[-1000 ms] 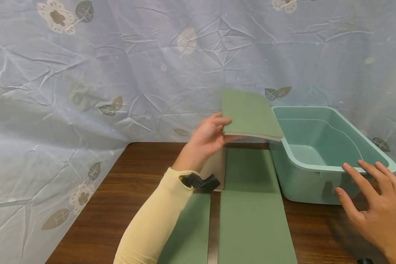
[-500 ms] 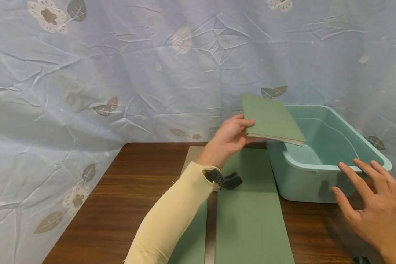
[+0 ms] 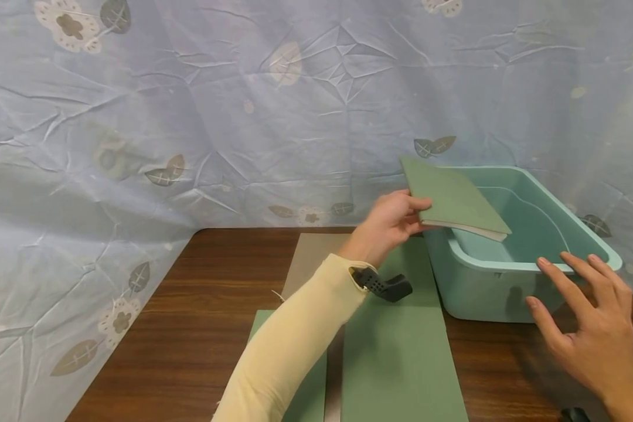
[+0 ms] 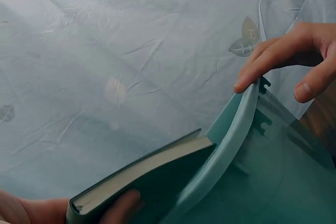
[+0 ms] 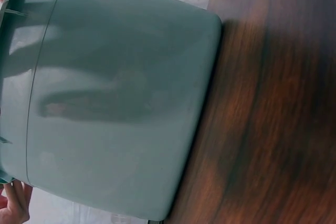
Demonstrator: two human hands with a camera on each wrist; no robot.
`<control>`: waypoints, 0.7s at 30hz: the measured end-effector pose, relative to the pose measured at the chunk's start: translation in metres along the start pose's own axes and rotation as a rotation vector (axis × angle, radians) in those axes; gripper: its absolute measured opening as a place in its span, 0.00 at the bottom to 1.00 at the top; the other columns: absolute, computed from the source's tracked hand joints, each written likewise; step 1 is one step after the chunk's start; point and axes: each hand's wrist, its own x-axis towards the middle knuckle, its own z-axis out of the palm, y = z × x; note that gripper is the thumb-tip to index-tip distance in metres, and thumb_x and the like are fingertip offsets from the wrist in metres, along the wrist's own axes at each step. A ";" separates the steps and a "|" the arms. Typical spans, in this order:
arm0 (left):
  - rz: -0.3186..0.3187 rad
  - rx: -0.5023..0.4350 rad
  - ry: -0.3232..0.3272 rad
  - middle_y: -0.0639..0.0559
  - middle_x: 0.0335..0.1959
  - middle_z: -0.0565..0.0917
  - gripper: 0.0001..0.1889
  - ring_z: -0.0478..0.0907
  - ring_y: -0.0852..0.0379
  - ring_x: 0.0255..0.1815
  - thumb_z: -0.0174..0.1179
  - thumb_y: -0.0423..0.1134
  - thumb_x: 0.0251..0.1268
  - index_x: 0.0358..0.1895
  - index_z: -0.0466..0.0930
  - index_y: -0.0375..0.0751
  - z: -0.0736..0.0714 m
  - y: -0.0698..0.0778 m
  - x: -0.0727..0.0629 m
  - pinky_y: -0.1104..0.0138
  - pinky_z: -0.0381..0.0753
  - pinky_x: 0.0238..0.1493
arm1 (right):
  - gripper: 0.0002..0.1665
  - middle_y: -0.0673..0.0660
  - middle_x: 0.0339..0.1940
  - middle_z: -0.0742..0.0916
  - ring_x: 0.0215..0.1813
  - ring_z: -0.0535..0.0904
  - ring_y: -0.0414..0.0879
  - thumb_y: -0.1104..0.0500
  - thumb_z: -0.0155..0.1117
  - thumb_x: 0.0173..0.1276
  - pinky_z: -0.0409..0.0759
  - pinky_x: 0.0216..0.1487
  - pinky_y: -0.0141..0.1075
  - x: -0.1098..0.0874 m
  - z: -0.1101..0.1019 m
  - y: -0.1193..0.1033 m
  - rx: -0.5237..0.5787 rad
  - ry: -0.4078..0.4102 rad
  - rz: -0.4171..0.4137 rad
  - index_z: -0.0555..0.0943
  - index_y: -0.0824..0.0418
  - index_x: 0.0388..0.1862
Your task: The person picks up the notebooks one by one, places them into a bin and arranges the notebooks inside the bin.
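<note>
My left hand [image 3: 392,220] grips a green-covered notebook [image 3: 456,196] by its left edge, thumb on top and fingers beneath. The notebook is tilted, and its right part overlaps the opening of a teal plastic tub [image 3: 501,293]. Its pale page block shows clearly in the left wrist view, where the notebook [image 4: 142,174] lies right at the tub's rim [image 4: 231,140]. My right hand [image 3: 593,328] is spread with fingers relaxed, and its fingertips rest at the tub's near right rim. In the right wrist view the tub's outer wall [image 5: 115,98] fills much of the frame.
Flat green notebooks [image 3: 401,375] lie in a column left of the tub on the dark wooden table [image 3: 206,328]. Beside them are another green one [image 3: 311,387] and a beige one [image 3: 316,252]. A floral cloth [image 3: 242,117] hangs behind the table.
My left hand has carried the green notebook rightward and slightly down, over the tub's left rim, its tilt growing. The right hand has stayed at the rim.
</note>
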 end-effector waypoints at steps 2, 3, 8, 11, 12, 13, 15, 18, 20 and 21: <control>-0.010 0.000 0.012 0.40 0.44 0.83 0.14 0.78 0.35 0.72 0.57 0.17 0.72 0.55 0.81 0.30 0.004 -0.001 0.001 0.47 0.79 0.73 | 0.40 0.78 0.64 0.80 0.78 0.66 0.76 0.29 0.54 0.80 0.55 0.85 0.61 0.000 0.000 0.000 0.002 -0.002 0.001 0.84 0.60 0.68; -0.015 -0.004 0.013 0.41 0.42 0.83 0.12 0.78 0.35 0.72 0.57 0.17 0.72 0.52 0.81 0.31 0.007 -0.002 0.002 0.47 0.79 0.73 | 0.40 0.78 0.64 0.80 0.78 0.66 0.76 0.30 0.53 0.80 0.55 0.85 0.61 0.000 0.000 0.000 0.002 -0.002 0.002 0.84 0.60 0.68; -0.019 -0.024 0.042 0.42 0.38 0.83 0.10 0.79 0.33 0.70 0.58 0.16 0.70 0.37 0.79 0.34 0.021 -0.006 0.006 0.45 0.80 0.71 | 0.40 0.78 0.64 0.81 0.77 0.66 0.76 0.29 0.54 0.79 0.55 0.85 0.61 0.001 0.002 0.000 0.006 0.007 0.001 0.84 0.60 0.68; -0.004 -0.041 0.085 0.42 0.33 0.81 0.13 0.80 0.31 0.68 0.58 0.15 0.69 0.31 0.76 0.34 0.031 -0.010 0.008 0.43 0.80 0.69 | 0.40 0.78 0.63 0.81 0.77 0.67 0.76 0.30 0.55 0.79 0.56 0.85 0.60 0.003 0.003 -0.003 0.014 0.026 -0.007 0.85 0.61 0.66; 0.000 -0.048 0.098 0.42 0.33 0.81 0.13 0.81 0.31 0.67 0.58 0.14 0.68 0.30 0.76 0.34 0.035 -0.011 0.009 0.43 0.81 0.69 | 0.40 0.78 0.63 0.81 0.77 0.67 0.75 0.30 0.55 0.79 0.56 0.85 0.60 0.004 0.003 -0.003 0.017 0.033 -0.009 0.85 0.61 0.66; 0.002 -0.053 0.109 0.41 0.33 0.82 0.13 0.81 0.30 0.66 0.59 0.14 0.68 0.29 0.76 0.34 0.038 -0.013 0.009 0.42 0.81 0.68 | 0.39 0.78 0.62 0.82 0.77 0.68 0.75 0.30 0.55 0.79 0.57 0.85 0.60 0.004 0.004 -0.004 0.019 0.041 -0.011 0.85 0.61 0.65; 0.004 -0.068 0.130 0.38 0.36 0.84 0.12 0.82 0.29 0.65 0.59 0.14 0.67 0.30 0.77 0.32 0.045 -0.016 0.011 0.42 0.81 0.67 | 0.39 0.79 0.62 0.82 0.77 0.68 0.75 0.31 0.56 0.79 0.57 0.85 0.60 0.004 0.004 -0.004 0.020 0.051 -0.014 0.85 0.62 0.65; -0.005 -0.077 0.142 0.34 0.39 0.86 0.09 0.83 0.29 0.63 0.59 0.14 0.67 0.34 0.80 0.29 0.053 -0.022 0.014 0.41 0.82 0.66 | 0.40 0.78 0.63 0.82 0.77 0.68 0.76 0.30 0.56 0.79 0.57 0.85 0.61 0.002 0.005 -0.003 0.016 0.052 -0.011 0.85 0.62 0.65; -0.010 -0.068 0.157 0.35 0.36 0.85 0.08 0.86 0.31 0.57 0.60 0.14 0.67 0.35 0.82 0.28 0.058 -0.026 0.016 0.40 0.82 0.65 | 0.40 0.78 0.65 0.81 0.77 0.68 0.76 0.30 0.55 0.79 0.56 0.85 0.62 0.000 0.005 -0.002 0.011 0.047 -0.007 0.85 0.62 0.65; -0.015 -0.063 0.160 0.38 0.33 0.84 0.08 0.87 0.32 0.57 0.60 0.14 0.67 0.35 0.82 0.28 0.060 -0.027 0.017 0.40 0.82 0.65 | 0.40 0.78 0.65 0.81 0.77 0.67 0.77 0.30 0.55 0.79 0.56 0.85 0.62 -0.001 0.005 -0.001 0.008 0.043 -0.004 0.85 0.62 0.66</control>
